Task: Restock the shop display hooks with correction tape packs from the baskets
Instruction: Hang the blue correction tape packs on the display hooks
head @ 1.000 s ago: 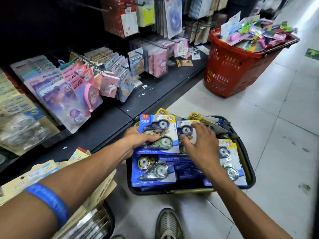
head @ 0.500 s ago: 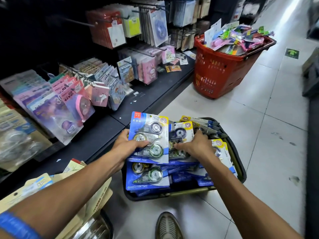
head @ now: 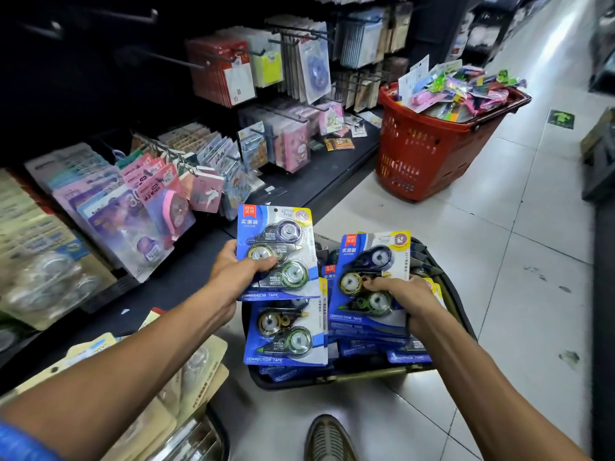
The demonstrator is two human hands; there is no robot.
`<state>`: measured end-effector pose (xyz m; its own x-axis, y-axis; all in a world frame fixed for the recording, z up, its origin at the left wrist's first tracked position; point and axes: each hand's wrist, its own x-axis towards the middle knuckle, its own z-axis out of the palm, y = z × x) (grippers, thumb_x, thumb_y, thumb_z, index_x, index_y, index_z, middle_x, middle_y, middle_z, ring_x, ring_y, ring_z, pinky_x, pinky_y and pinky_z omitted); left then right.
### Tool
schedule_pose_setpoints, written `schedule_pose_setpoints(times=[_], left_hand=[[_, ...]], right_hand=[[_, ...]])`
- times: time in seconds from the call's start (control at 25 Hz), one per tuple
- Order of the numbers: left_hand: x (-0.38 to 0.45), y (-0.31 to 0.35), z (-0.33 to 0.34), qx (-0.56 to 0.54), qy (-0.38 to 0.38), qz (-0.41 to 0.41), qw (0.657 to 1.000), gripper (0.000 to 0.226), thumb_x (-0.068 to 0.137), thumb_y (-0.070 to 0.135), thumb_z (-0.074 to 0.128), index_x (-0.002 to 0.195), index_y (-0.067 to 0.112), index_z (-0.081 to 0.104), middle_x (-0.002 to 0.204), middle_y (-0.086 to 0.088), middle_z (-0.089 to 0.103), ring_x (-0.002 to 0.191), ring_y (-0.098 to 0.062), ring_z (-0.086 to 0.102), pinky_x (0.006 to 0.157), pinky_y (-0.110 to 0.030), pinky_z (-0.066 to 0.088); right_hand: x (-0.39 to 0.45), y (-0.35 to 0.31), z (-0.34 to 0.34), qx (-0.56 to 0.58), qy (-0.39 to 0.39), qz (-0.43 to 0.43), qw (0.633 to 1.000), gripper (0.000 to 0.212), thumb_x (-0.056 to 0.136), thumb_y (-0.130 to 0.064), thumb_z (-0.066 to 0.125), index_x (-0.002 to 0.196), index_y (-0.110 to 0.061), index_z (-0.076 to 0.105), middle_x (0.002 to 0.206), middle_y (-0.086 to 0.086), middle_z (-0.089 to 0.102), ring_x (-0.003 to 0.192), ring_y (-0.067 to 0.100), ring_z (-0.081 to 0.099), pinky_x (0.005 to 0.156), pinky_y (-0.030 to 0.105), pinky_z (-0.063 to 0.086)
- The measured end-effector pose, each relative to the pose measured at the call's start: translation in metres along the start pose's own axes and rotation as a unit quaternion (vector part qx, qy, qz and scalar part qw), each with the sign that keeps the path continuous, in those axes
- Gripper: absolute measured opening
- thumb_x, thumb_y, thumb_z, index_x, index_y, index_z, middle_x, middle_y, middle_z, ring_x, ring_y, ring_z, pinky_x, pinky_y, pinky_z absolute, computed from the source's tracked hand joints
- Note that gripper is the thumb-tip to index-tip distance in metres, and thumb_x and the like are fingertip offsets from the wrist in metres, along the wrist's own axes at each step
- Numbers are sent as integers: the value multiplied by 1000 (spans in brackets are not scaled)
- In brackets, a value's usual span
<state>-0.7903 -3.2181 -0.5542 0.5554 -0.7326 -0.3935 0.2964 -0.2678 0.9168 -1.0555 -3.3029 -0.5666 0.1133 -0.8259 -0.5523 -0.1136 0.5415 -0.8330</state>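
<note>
My left hand (head: 238, 272) grips a blue correction tape pack (head: 278, 241) by its left edge, thumb across the front, lifted above the black basket (head: 461, 314). My right hand (head: 404, 299) grips a small stack of the same blue packs (head: 369, 277) from the right side, tilted up over the basket. More correction tape packs (head: 286, 334) lie flat in the basket beneath both hands. Display hooks (head: 173, 59) stick out from the dark shelf wall at upper left; some are bare, others carry stationery packs.
A red basket (head: 429, 151) heaped with colourful packs stands on the tiled floor further along the aisle. Hanging stationery (head: 156, 201) crowds the shelf at left. Another basket with beige packs (head: 186, 387) sits at lower left. My shoe (head: 327, 439) is near the bottom edge.
Both hands have risen out of the black basket, each lifting packs: the left with one pack, the right with a small stack. The view has tilted up toward the shelf.
</note>
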Motion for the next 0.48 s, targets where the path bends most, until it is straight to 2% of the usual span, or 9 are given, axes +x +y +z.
schedule_pose_setpoints(times=[0.08, 0.2, 0.28, 0.36, 0.4, 0.48], left_hand=[[-8, 8, -5, -3, 0, 20, 1000, 38, 77, -5, 81, 99, 19, 60, 102, -8, 77, 85, -26, 73, 81, -42, 61], [-37, 23, -19, 3, -8, 46, 999, 36, 80, -5, 78, 97, 19, 60, 97, -5, 76, 75, -18, 70, 67, -29, 57], [-65, 35, -43, -12, 8, 63, 998, 39, 79, -5, 79, 103, 19, 61, 97, -4, 77, 78, -19, 71, 71, -30, 58], [-98, 51, -74, -32, 25, 86, 996, 47, 77, -5, 81, 113, 18, 61, 103, -5, 79, 82, -20, 73, 77, -32, 60], [-115, 59, -89, -41, 37, 98, 994, 49, 77, -6, 80, 116, 17, 61, 103, -6, 79, 81, -20, 74, 76, -32, 61], [-151, 75, -120, -46, 61, 124, 989, 42, 78, -7, 79, 112, 13, 65, 97, -6, 80, 72, -15, 74, 68, -28, 62]], right_hand=[[-17, -12, -8, 47, -7, -50, 998, 41, 71, -1, 82, 109, -3, 70, 100, 18, 76, 84, 33, 75, 78, 48, 62], [-49, -41, -10, 169, -89, -61, 980, 24, 80, -3, 71, 103, -7, 72, 94, 14, 77, 72, 26, 75, 63, 40, 63], [-70, -59, 6, 223, -172, -43, 959, 21, 77, -11, 69, 97, -10, 75, 97, 13, 77, 75, 24, 75, 70, 44, 63], [-94, -72, 38, 231, -238, -39, 943, 19, 68, -15, 75, 87, -12, 79, 99, 15, 77, 79, 26, 75, 70, 46, 63], [-107, -78, 56, 221, -275, -37, 935, 32, 58, -17, 85, 89, -11, 80, 102, 17, 76, 83, 29, 75, 68, 47, 63], [-134, -84, 97, 192, -326, -32, 925, 85, 29, -21, 99, 110, -7, 75, 111, 20, 73, 93, 33, 74, 73, 51, 62]])
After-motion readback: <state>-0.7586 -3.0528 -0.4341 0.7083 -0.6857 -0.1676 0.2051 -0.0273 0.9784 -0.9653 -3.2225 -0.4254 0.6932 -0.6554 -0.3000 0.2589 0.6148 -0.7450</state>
